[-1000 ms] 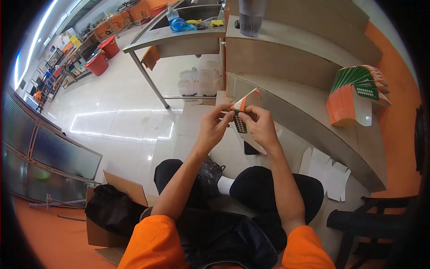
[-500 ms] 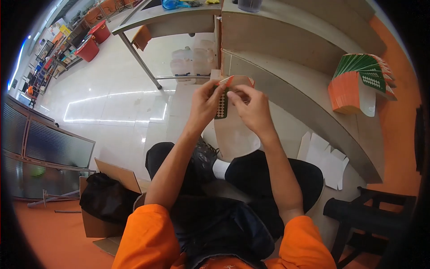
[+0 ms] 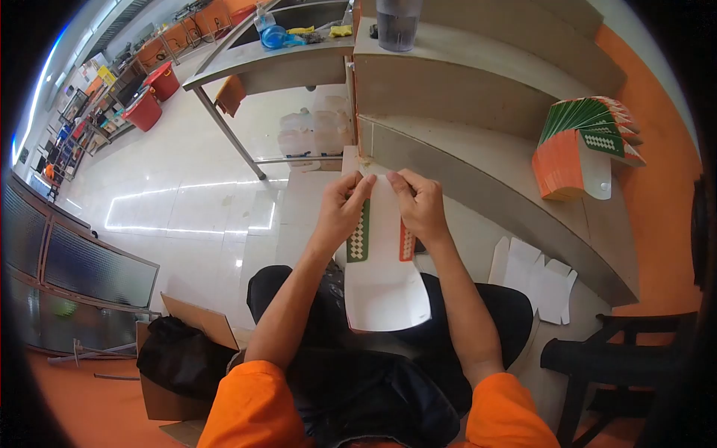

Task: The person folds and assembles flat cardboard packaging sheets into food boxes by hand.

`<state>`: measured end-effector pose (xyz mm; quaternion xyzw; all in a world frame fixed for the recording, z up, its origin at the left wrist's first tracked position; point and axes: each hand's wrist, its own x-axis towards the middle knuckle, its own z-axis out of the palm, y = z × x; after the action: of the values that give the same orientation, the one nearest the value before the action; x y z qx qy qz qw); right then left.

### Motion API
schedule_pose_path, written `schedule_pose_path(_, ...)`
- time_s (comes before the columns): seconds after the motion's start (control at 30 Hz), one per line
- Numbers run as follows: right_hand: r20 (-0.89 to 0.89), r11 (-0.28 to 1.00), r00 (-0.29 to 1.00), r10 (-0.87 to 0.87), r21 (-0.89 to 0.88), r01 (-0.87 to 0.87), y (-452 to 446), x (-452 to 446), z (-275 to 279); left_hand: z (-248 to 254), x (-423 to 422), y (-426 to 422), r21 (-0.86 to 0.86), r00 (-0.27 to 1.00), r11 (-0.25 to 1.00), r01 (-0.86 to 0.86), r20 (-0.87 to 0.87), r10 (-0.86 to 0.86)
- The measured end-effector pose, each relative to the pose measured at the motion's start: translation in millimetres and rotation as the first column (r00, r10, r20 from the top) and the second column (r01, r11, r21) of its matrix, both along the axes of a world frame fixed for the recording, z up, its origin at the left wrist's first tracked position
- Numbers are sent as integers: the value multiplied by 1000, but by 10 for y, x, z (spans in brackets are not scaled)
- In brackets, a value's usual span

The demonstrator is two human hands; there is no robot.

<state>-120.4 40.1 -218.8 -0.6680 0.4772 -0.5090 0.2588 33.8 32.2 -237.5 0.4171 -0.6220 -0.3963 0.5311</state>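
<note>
Between my hands is a partly folded paper food box [image 3: 385, 295], white inside, with a green checkered flap on the left and an orange checkered flap on the right. Its open, curved end hangs toward my lap. My left hand [image 3: 346, 207] pinches the far left corner between thumb and fingers. At the far right corner, my right hand [image 3: 421, 205] does the same, close beside the left. On the step to the right leans a nested stack of green and orange food boxes [image 3: 575, 153]. A flat white carton blank [image 3: 534, 276] lies on the floor by my right knee.
A clear plastic cup [image 3: 397, 26] stands on the upper step. Ahead is a metal sink table [image 3: 276, 63] with plastic containers beneath. A black stool [image 3: 620, 358] is at the right; a cardboard box [image 3: 168, 392] with a black bag sits at the left.
My hands have come nearer and turned the box, so its white inside and both checkered flaps show. The view has tilted up, bringing in more of the cup and sink.
</note>
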Motion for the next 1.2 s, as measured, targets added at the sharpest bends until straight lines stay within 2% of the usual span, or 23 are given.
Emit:
schedule_pose_path(0.07,-11,988,999,-36,-153,34,-3,56,-60,49,0,45,-63,995,997,-33,87,38)
schedule_pose_path(0.13,2,983,998,-56,-177,55,6,72,-81,92,29,61,-120,981,991,-49,180,71)
schedule_pose_path(0.23,18,984,999,-36,-173,39,25,92,-55,131,44,67,-102,987,995,-19,154,34)
schedule_pose_path(0.33,0,984,1000,-26,-176,26,24,96,-8,147,33,65,-25,1000,1000,18,14,-17)
schedule_pose_path(0.47,-11,956,997,-74,-286,68,-3,144,-98,124,37,74,-69,992,998,-11,128,20)
schedule_pose_path(0.57,-80,960,986,-147,-250,123,14,140,-91,112,32,83,-83,991,996,13,134,-2)
schedule_pose_path(0.6,-69,971,987,-146,-201,130,26,141,-73,137,39,88,-56,987,998,41,160,-31)
schedule_pose_path(0.7,-111,961,977,-180,-233,150,-13,111,-95,85,32,23,124,989,981,148,0,-149)
schedule_pose_path(0.8,-130,969,974,-185,-188,159,-48,46,-39,137,32,40,166,972,961,220,-117,-202)
schedule_pose_path(0.9,-140,971,972,-188,-178,163,-55,67,-52,94,11,19,129,982,977,173,-102,-160)
schedule_pose_path(0.97,3,991,992,-125,-47,125,-70,49,-56,83,-27,66,95,994,990,100,-59,-94)
schedule_pose_path(1.03,176,995,983,-50,91,35,-77,27,-78,108,-38,54,32,999,999,20,-33,-18)
schedule_pose_path(1.1,385,967,923,20,227,-116,-100,-8,-21,105,11,30,92,984,991,-95,-145,107)
schedule_pose_path(1.13,297,954,951,82,252,-161,-153,-85,-119,119,65,11,136,966,981,-138,-198,164)
schedule_pose_path(1.2,277,909,946,167,329,-257,-87,-27,-35,101,181,-63,197,932,960,-198,-266,247)
